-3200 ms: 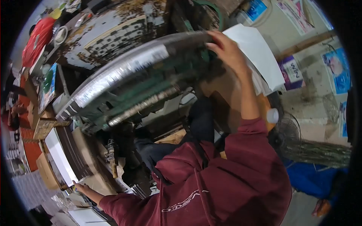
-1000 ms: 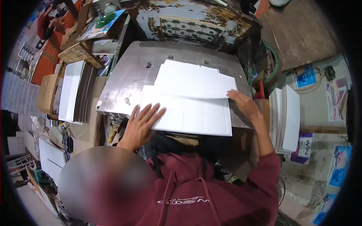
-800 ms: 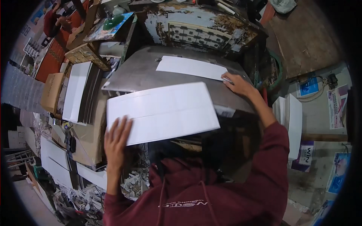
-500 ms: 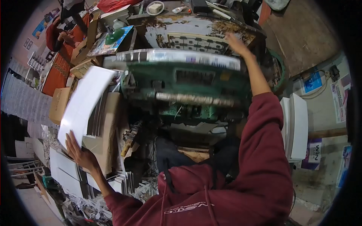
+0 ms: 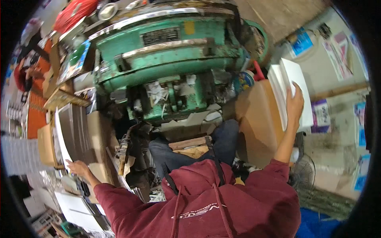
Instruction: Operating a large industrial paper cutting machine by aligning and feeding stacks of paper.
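Observation:
On the left, my left hand (image 5: 79, 168) touches the lower end of a long white sheet (image 5: 60, 137). Its fingers are stretched out at the sheet's edge. The sheet stands along the outer side of a stack of grey boards (image 5: 75, 133). Over on the right, my right hand (image 5: 294, 105) lies against the face of a stack of white sheets (image 5: 281, 97), fingers extended and slightly bent. That stack leans on top of a brown cardboard box (image 5: 258, 119). Between my hands, farther off, stands a worn green machine (image 5: 166, 61) with a long metal bar across its front.
A wire fan (image 5: 303, 174) stands below my right forearm. Beside the machine are a round tub (image 5: 243, 82) and a red object (image 5: 258, 71). More white sheets (image 5: 75, 206) lie at lower left. Another person (image 5: 27, 73) is at far left.
My right hand has come down from the machine's far side to the white stack. The long sheet has dropped beside the grey boards with my left hand at its end. The view has shifted.

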`<control>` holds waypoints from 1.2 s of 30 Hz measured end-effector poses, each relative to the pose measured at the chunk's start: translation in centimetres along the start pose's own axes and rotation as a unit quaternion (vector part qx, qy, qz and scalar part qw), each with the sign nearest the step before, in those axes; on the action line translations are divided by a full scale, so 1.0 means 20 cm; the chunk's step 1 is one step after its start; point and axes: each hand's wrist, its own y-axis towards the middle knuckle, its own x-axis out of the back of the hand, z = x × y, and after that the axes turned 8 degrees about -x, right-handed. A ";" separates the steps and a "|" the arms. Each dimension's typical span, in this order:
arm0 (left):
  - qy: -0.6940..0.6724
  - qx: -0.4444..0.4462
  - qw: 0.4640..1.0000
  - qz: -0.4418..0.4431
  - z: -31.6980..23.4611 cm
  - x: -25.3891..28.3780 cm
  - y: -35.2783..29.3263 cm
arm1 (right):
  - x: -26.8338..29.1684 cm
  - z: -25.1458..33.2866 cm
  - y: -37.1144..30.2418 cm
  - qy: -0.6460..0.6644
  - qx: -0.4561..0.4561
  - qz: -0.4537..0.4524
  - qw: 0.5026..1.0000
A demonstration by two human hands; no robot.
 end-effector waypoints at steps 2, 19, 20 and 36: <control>0.007 -0.025 0.990 0.136 0.02 -0.08 0.07 | 0.14 -0.19 -0.14 -0.215 -0.130 -0.003 0.968; 0.012 0.089 0.954 0.286 -0.29 0.47 0.51 | 0.35 -0.58 0.18 0.010 -0.243 0.130 0.961; -0.018 0.057 0.962 0.266 -0.39 0.55 0.58 | 0.37 -0.58 0.23 0.035 -0.264 0.153 0.952; -0.449 -0.448 0.758 0.150 -2.03 1.20 0.78 | 0.34 -0.70 0.01 0.023 -0.113 0.020 0.993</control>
